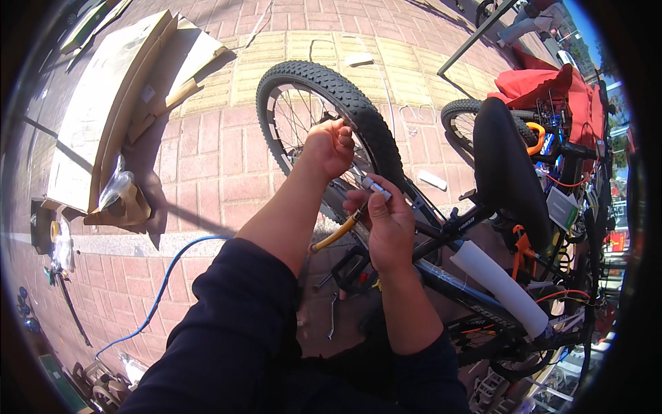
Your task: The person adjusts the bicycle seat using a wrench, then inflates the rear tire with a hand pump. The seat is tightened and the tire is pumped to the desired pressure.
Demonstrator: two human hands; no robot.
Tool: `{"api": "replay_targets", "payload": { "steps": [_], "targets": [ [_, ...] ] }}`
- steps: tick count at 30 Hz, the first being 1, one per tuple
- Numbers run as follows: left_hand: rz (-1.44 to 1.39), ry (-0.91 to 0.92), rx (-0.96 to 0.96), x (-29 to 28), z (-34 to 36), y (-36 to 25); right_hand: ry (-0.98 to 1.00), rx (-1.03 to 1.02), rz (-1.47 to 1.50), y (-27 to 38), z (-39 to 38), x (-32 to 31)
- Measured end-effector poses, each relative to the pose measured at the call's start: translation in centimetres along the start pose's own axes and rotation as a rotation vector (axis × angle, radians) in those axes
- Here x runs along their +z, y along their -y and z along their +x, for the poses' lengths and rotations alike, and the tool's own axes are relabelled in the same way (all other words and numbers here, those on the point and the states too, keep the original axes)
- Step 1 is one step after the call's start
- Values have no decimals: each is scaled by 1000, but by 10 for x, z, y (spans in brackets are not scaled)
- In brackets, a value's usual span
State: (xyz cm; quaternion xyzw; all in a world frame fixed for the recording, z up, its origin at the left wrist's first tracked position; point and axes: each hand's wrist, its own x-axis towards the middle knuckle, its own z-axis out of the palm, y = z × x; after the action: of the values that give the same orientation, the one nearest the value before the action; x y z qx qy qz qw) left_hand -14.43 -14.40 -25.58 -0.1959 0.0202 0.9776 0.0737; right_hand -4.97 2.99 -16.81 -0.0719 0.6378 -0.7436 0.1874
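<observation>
Left hand (pixel 331 146) curled at bike wheel (pixel 356 103), grip unclear; right hand (pixel 389 231) gripping silver nozzle (pixel 376 188) on yellow hose (pixel 336 233)

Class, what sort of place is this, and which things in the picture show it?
Probably an outdoor pavement used as a bicycle work spot: sunlit brick paving, a knobbly bicycle tyre, and a yellowish hose whose silver fitting the right hand holds.

I watch through the left fisheye on the wearer's head, pitched down along two dark-sleeved arms (pixel 241 310), with the bare left hand (pixel 329 148) and bare right hand (pixel 390 231) close below, and pinkish-red brick paving (pixel 200 145) spreading farther off.
</observation>
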Motion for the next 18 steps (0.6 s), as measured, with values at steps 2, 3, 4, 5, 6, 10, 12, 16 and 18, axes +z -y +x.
{"api": "replay_targets", "payload": {
  "steps": [2,3,4,5,6,10,12,16,18],
  "targets": [
    [53,-12,2,-6,3,-2,2,6,6,1,-1,1],
    [106,-57,13,-3,2,0,-2,10,8,2,-1,0],
    [159,-101,24,-1,2,2,-2,7,3,2,-1,0],
    [114,-133,23,3,3,4,-2,4,-1,2,0,-1],
    [70,-166,26,9,1,4,1,2,-3,2,0,-1],
    [-50,19,13,-3,0,1,-3,-5,-3,1,-1,0],
    [22,28,-13,-7,3,-2,-3,-1,-3,1,-2,-1],
    [58,-155,-4,8,0,4,-7,-2,-9,0,-2,-3],
    [-6,-150,-9,8,-1,3,-2,-7,-11,0,-2,-3]
  ]
}}
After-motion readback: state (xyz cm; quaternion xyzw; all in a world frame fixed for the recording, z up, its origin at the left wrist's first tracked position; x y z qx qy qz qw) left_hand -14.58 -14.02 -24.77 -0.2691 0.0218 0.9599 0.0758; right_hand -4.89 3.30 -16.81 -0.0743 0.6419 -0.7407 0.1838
